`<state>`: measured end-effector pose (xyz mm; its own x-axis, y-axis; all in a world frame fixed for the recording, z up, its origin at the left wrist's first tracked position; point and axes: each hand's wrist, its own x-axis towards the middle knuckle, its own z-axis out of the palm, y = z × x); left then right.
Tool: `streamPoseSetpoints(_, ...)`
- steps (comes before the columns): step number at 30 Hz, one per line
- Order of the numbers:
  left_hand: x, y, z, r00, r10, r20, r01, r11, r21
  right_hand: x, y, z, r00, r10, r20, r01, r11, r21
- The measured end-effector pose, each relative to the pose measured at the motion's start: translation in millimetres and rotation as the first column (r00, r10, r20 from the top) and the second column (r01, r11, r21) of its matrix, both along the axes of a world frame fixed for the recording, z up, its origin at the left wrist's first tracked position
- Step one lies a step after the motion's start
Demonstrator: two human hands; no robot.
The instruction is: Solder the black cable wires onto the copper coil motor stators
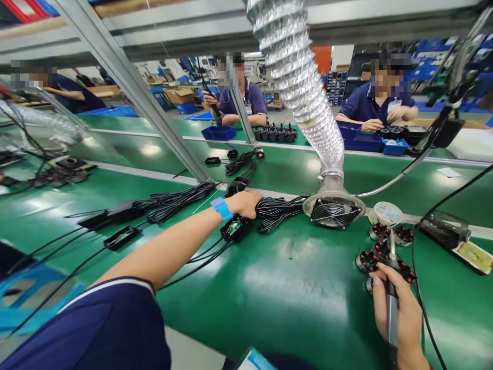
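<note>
My left hand, with a blue wristband, reaches across the bench and is closed at the end of a coiled black cable. Its fingertips are mostly hidden. Just below that hand lies an open black case with a circuit board inside. In my right hand is a soldering iron, its metal tip pointing away from me. The tip is over a group of round black parts with red dots; whether it touches them I cannot tell.
A fume extractor hood hangs low mid-bench from a silver duct. A soldering iron stand with a yellow sponge sits far right, near a round dish. More black cables lie left. Several co-workers sit opposite.
</note>
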<state>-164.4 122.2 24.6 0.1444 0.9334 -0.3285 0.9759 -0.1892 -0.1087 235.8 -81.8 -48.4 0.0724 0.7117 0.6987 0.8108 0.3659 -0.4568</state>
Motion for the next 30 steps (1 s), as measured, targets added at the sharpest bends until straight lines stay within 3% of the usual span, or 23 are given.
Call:
streamPoseSetpoints(5,-37,-51,-12.9,0.991,-0.067,-0.113,0.068,0.998,0.009,-3,-8,2.3,0.996,0.018,-0.085,-0.024,0.997,-0.076)
streamPoseSetpoints(11,-63,-99,-7.0,0.989,-0.055,-0.139,0.057,0.998,0.007,0,-10,4.9,0.99,-0.035,-0.138,0.022,0.995,-0.092)
streamPoseSetpoints(14,-51,-123,-2.7,0.991,-0.093,-0.092,0.103,0.989,0.102,0,-9,5.9,0.988,-0.043,-0.149,0.029,0.995,-0.098)
streamPoseSetpoints(18,-15,-145,-11.1,0.958,-0.288,0.013,0.278,0.935,0.218,-1,-8,6.3,0.987,-0.046,-0.152,0.035,0.997,-0.073)
streamPoseSetpoints(20,3,-150,-22.8,0.959,-0.279,-0.043,0.279,0.917,0.287,-1,-7,6.4,0.985,-0.072,-0.158,0.061,0.996,-0.069)
streamPoseSetpoints(23,19,-150,-37.5,0.981,-0.16,-0.106,0.19,0.898,0.397,0,-5,6.1,0.98,-0.112,-0.166,0.1,0.992,-0.082)
streamPoseSetpoints(26,20,-146,-39.5,0.988,-0.127,-0.086,0.151,0.909,0.389,0,-3,5.4,0.976,-0.106,-0.192,0.093,0.993,-0.072)
streamPoseSetpoints(30,4,-148,-30.8,0.967,-0.246,-0.063,0.249,0.874,0.418,1,-3,4.6,0.979,-0.069,-0.191,0.064,0.997,-0.032)
